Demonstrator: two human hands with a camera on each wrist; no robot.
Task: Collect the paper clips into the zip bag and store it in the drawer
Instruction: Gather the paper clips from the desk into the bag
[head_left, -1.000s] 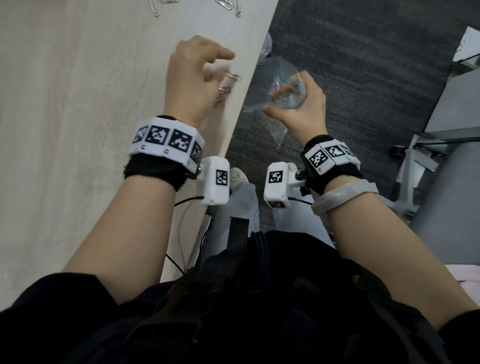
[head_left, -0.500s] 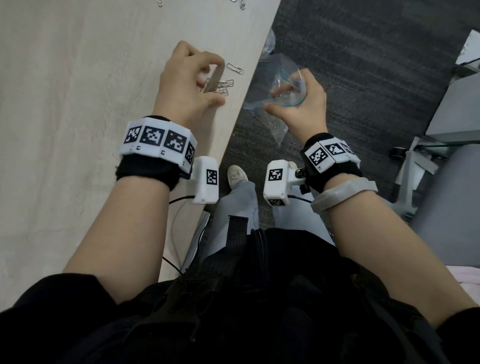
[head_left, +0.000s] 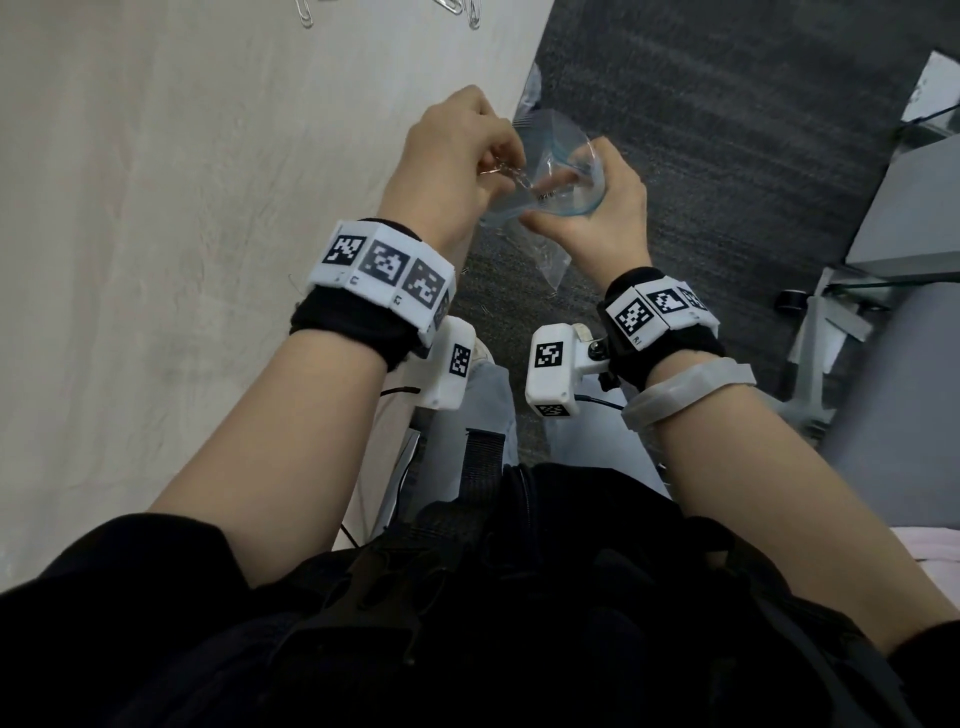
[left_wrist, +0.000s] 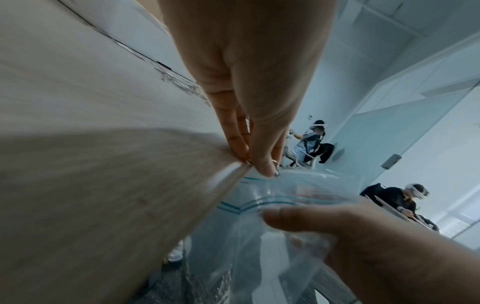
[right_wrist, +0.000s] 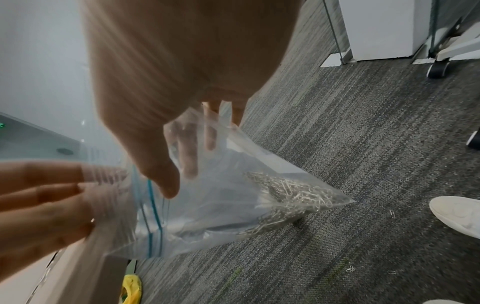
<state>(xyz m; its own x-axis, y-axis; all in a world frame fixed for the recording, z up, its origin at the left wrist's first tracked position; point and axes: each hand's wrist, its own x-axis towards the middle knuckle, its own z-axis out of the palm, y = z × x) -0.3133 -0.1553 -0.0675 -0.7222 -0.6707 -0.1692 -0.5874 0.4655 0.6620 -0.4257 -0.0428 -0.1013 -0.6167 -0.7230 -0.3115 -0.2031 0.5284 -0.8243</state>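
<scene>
My right hand (head_left: 558, 205) grips a clear zip bag (head_left: 563, 156) and holds its mouth open just off the table's edge. In the right wrist view the bag (right_wrist: 233, 205) hangs with a heap of silver paper clips (right_wrist: 293, 197) in its lower corner. My left hand (head_left: 496, 163) pinches a few paper clips (head_left: 501, 169) at the bag's mouth. The left wrist view shows those fingertips (left_wrist: 262, 164) pressed together over the blue zip line (left_wrist: 259, 202). More loose clips (head_left: 306, 13) lie at the far end of the pale wooden table (head_left: 182, 260).
The table's edge (left_wrist: 228, 174) runs beside the bag. A few stray clips (right_wrist: 392, 214) lie on the grey carpet, near my white shoe (right_wrist: 457, 214). A yellow object (right_wrist: 131, 288) sits under the table. A wheeled chair base (head_left: 810, 332) stands to the right. No drawer is in view.
My left hand gathered clips at the table's edge, then moved right off the table to the bag's mouth with them. The right hand kept the bag open, barely shifting.
</scene>
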